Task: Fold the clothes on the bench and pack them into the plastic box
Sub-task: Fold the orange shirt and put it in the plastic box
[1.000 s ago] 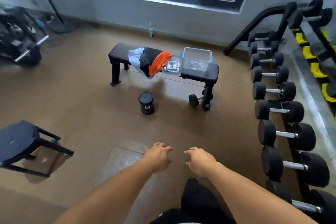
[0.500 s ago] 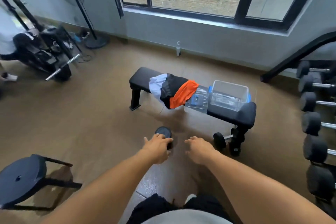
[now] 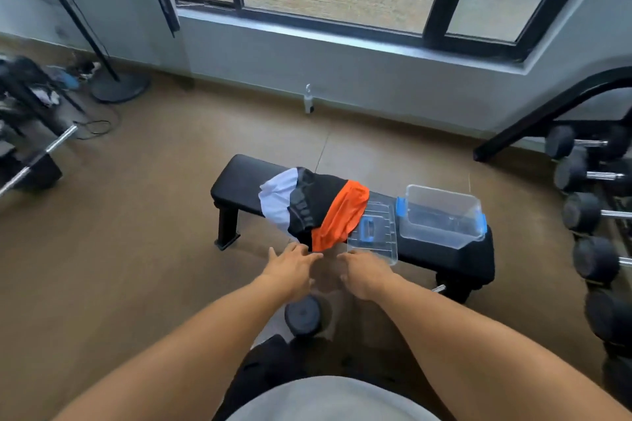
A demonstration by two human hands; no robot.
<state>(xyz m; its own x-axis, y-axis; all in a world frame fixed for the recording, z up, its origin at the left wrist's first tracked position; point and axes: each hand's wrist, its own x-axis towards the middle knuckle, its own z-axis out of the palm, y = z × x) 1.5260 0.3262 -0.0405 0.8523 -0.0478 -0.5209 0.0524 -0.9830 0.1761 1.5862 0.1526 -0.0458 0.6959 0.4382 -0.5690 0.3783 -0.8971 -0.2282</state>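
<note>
Left hand: I am reaching my bare left hand (image 3: pixel 290 268) forward, palm down, fingers spread and holding nothing; its fingertips are hovering just short of the hanging hem of the clothes.
Right hand: I am holding my bare right hand (image 3: pixel 364 272) beside it, palm down, fingers loosely curled and empty, near the front corner of the lid.
Arms: I am stretching both forearms out nearly parallel, the hands close together but apart.
Clothes: the pile of white, black and orange clothes (image 3: pixel 313 210) is lying unfolded across the middle of the long black padded bench (image 3: pixel 239 188), draping over its near edge.
Lid: the clear plastic lid with a blue handle (image 3: pixel 372 236) is lying flat on the bench, its left part tucked under the orange cloth.
Box: the clear plastic box with blue clips (image 3: pixel 443 215) is sitting open on the bench's right end, just beside the lid.
Floor: a black round dumbbell (image 3: pixel 302 314) is standing below my hands.
</note>
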